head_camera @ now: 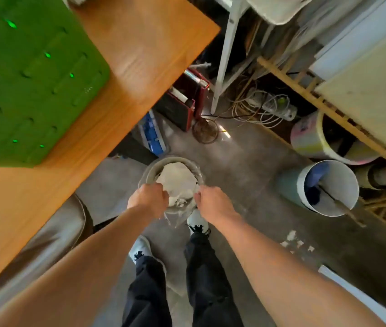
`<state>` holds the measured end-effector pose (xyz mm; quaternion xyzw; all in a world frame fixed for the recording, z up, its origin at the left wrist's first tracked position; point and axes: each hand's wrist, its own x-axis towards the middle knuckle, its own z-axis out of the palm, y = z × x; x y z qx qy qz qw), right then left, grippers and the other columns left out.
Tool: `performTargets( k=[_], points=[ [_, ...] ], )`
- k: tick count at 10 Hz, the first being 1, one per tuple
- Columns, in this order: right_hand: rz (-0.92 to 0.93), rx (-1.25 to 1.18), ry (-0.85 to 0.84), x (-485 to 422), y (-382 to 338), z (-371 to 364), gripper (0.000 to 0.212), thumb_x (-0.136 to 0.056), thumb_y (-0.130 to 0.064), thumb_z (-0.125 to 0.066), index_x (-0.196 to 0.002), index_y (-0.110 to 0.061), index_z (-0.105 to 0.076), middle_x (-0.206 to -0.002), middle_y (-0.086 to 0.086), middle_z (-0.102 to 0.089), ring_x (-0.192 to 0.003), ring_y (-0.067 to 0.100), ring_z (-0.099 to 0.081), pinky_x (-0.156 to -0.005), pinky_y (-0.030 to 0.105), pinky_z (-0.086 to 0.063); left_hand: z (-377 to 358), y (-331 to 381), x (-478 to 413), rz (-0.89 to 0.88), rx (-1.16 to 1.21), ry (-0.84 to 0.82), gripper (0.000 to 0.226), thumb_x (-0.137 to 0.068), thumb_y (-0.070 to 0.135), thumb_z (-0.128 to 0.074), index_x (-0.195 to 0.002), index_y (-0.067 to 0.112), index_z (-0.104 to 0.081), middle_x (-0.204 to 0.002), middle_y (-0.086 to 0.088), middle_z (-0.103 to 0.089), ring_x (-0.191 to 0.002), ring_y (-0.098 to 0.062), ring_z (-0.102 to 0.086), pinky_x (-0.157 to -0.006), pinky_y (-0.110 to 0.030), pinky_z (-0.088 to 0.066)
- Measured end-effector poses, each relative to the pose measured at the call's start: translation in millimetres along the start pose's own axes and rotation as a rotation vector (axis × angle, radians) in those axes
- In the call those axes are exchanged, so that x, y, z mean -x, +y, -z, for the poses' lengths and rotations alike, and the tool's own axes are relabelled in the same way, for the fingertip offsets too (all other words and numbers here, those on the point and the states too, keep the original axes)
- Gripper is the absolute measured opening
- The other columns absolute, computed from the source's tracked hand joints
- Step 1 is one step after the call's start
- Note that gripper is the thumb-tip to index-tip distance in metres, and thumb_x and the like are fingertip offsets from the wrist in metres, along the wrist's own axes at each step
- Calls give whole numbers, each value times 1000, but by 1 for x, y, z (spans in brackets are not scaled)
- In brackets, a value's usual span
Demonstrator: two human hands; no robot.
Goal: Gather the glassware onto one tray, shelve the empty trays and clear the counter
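Note:
I look straight down past the wooden counter's (pixel 126 74) corner to the floor. A round grey bin (pixel 163 165) lined with a clear plastic bag stands in front of my feet, with crumpled white paper (pixel 175 179) inside. My left hand (pixel 148 197) is closed on the bag's near left rim. My right hand (pixel 213 200) is closed on the near right rim. A green perforated tray (pixel 29 76) lies upside down on the counter at the upper left. No glassware is in view.
A white bucket (pixel 328 185) with a dark stick stands on the floor to the right, a pastel bucket (pixel 309 138) behind it. Cables, a power strip (pixel 279 107), a red case (pixel 182 102) and a white frame leg crowd the far floor. A bamboo rack (pixel 328 109) runs along the right.

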<state>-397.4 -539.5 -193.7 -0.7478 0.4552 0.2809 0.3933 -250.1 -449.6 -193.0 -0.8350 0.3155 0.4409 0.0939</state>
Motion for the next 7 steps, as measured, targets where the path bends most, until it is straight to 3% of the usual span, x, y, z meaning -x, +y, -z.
performTargets(
  k=[2, 4, 6, 7],
  points=[
    [36, 32, -23, -113, 26, -74, 23, -95, -8, -49, -118, -5, -53, -120, 21, -57, -109, 40, -59, -84, 42, -49, -83, -14, -118, 44, -29, -99, 32, -97, 27, -54, -125, 11, -56, -120, -14, -62, -102, -32, -63, -88, -38, -54],
    [92, 20, 10, -205, 25, -136, 37, -90, -9, -62, -125, -12, -53, -124, 16, -52, -113, 35, -52, -96, 48, -48, -144, -23, -217, 81, 47, -61, 32, -96, 23, -61, -126, 15, -53, -119, -10, -60, -93, -22, -61, -81, -34, -54],
    [103, 27, -33, -241, 32, -163, 61, -84, -12, -72, -139, -19, -44, -130, 14, -49, -120, 33, -50, -99, 45, -48, -164, -36, -252, -7, 85, -102, 79, -77, 34, -81, -143, 21, -39, -129, -8, -58, -115, -28, -58, -100, -41, -49],
    [104, 30, 10, -237, 37, -158, 53, -86, -7, -67, -135, -14, -48, -126, 14, -53, -118, 33, -52, -96, 42, -48, -161, -42, -250, 12, 116, -68, 67, -81, 22, -78, -139, 23, -44, -128, -6, -57, -110, -26, -59, -90, -34, -50]
  ],
)
